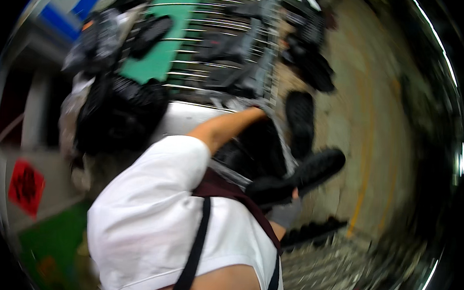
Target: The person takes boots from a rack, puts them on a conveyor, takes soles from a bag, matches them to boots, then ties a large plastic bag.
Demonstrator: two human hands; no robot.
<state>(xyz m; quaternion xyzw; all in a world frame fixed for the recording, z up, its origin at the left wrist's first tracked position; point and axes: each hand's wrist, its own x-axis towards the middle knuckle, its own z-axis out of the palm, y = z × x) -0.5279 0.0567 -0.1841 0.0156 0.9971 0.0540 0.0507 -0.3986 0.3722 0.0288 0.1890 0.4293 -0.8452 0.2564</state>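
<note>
In the head view, I see the right hand (pixel 291 206), its back under a grey covering, closed beneath a long, black, rough-surfaced shoe (pixel 318 170). The shoe lies just ahead of that hand, its long axis slanting from near the body outward to the right; a dark length by the body may be its other end or a second shoe — I can't tell. Just left of it sits a clear, crinkled plastic bag (pixel 289 154) with dark, black objects (pixel 264 144) inside. The left hand (pixel 260 113) is at the bag's far rim — too blurred to say how open it is or whether it grips. The right is plainly nearer the shoe.
</note>
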